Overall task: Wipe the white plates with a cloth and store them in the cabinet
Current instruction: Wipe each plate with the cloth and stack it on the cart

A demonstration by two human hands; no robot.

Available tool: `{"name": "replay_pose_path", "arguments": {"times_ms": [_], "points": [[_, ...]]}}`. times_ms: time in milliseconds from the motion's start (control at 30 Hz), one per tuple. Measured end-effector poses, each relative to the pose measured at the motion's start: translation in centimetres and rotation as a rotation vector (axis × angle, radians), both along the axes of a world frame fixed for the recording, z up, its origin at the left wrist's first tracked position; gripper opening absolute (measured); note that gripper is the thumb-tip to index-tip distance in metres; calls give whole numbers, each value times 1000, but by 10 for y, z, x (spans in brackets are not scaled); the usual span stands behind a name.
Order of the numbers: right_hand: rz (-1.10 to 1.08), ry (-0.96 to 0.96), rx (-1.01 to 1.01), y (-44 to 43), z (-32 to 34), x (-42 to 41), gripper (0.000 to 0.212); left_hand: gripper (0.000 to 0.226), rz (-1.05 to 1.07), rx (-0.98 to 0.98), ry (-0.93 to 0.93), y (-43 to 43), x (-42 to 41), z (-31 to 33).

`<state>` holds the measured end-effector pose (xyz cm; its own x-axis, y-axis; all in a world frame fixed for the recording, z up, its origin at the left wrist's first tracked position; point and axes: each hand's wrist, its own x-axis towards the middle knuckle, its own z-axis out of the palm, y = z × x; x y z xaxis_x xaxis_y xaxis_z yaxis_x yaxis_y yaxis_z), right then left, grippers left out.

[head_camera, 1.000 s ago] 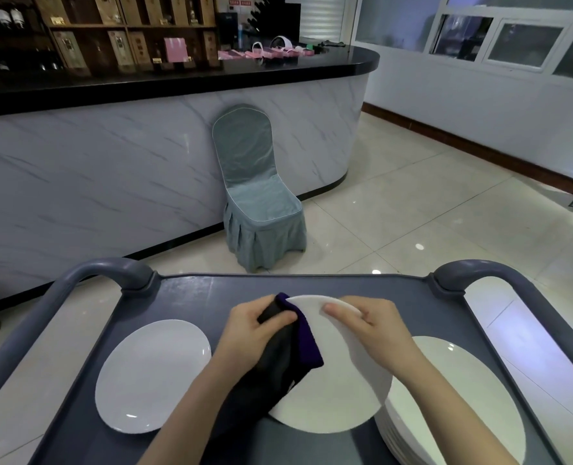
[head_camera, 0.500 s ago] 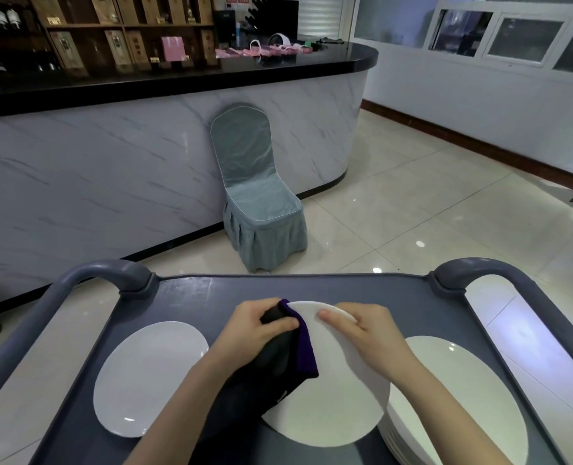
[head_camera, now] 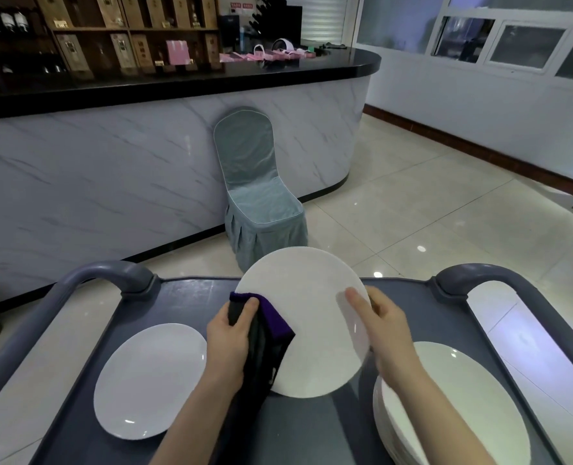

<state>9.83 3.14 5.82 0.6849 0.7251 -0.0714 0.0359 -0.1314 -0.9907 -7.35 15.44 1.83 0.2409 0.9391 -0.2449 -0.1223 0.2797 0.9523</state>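
One white plate (head_camera: 151,380) is seen flat at the left of the cart (head_camera: 191,297). A dark cloth (head_camera: 268,333) is grasped in the left hand (head_camera: 229,333) and pressed to the raised plate (head_camera: 312,317), which is grasped at its right rim by the right hand (head_camera: 386,327). A plate stack (head_camera: 456,404) is noted at right.

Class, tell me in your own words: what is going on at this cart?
A person holds a white plate tilted up over a grey cart. The left hand presses a dark cloth on its left edge; the right hand grips its right edge. A single plate lies at left, a stack at right.
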Motion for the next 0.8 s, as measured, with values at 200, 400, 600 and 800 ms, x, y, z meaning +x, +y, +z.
{"name": "replay_pose_path", "arguments": {"times_ms": [200,400,600,800], "points": [[519,-500,-265,13,21,7,49,21,-559,493,222,10,-1,21],[309,-441,-113,5,5,5,51,19,-436,407,197,4,-4,12],[-13,-146,-83,-2,-8,6,41,5,-285,195,159,5,-6,-5],[394,-483,-182,6,2,2,50,4,-634,515,297,15,2,9]]}}
